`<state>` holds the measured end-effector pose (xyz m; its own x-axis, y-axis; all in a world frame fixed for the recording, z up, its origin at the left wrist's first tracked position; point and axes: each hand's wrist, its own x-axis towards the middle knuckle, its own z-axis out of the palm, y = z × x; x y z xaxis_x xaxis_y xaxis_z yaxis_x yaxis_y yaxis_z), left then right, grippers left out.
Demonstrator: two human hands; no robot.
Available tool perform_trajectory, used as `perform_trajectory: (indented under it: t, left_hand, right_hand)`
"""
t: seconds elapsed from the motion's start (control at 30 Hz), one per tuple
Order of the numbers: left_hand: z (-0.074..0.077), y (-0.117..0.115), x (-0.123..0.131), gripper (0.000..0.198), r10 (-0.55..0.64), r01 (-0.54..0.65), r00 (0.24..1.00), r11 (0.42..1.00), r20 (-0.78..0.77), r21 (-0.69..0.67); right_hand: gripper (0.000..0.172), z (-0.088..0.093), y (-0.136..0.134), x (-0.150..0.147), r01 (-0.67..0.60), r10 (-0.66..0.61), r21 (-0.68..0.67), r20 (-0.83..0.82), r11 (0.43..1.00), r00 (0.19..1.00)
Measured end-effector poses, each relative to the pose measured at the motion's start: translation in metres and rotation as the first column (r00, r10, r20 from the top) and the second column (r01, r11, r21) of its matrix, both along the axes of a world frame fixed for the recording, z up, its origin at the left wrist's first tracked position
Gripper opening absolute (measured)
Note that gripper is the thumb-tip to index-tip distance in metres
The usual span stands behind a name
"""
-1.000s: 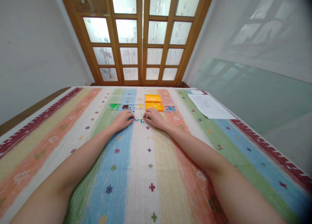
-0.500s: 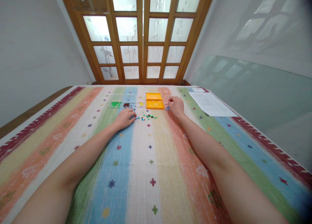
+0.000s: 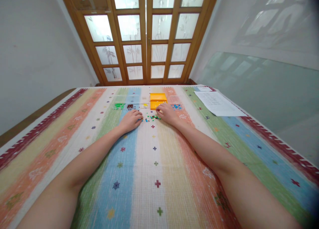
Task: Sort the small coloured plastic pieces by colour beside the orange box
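My left hand (image 3: 131, 119) rests on the cloth at the left edge of a loose scatter of tiny mixed pieces (image 3: 156, 117), green, blue and dark. Its fingers are bent but apart, fingertips beside the nearest pieces; no held piece shows. My right hand (image 3: 167, 113) is over the right side of the scatter, in front of an orange lidded box (image 3: 159, 97) and covering part of it. Its fingers are slightly parted and seem to hold nothing. A clear box of blue pieces (image 3: 176, 107) lies just beyond the right hand.
Left of the orange box are clear open boxes with green pieces (image 3: 119, 105), dark brown pieces (image 3: 130, 106) and a few yellow pieces (image 3: 145, 105). A printed sheet (image 3: 216, 104) lies at the right on the striped tablecloth (image 3: 144, 176). A glass panel (image 3: 259, 89) leans at the right wall.
My right hand has moved left from the box of blue pieces to the scatter, uncovering that box. My left hand has shifted slightly right, its fingers less curled.
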<state>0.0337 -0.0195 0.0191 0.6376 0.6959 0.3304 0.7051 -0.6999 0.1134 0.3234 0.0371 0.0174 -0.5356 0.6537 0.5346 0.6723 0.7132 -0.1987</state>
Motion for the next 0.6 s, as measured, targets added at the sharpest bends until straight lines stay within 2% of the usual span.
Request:
perform_trajectory:
  t: [0.2, 0.4, 0.6]
  left_hand:
    - [-0.002, 0.0, 0.0, 0.019, 0.072, -0.065, 0.994, 0.994, 0.083, -0.089]
    - [-0.002, -0.003, 0.005, 0.017, 0.08, -0.065, 0.99, 0.989, 0.115, -0.13]
    - [0.0, -0.005, 0.008, 0.013, 0.091, -0.076, 0.989, 0.989, 0.117, -0.128]
  right_hand:
    - [0.017, -0.004, -0.005, -0.007, -0.058, 0.06, -0.038, 0.059, 0.998, 0.996]
    - [0.017, -0.006, -0.007, -0.01, -0.114, 0.118, -0.046, 0.088, 0.992, 0.989]
    - [0.014, 0.006, -0.015, -0.014, -0.147, 0.156, -0.077, 0.118, 0.986, 0.981]
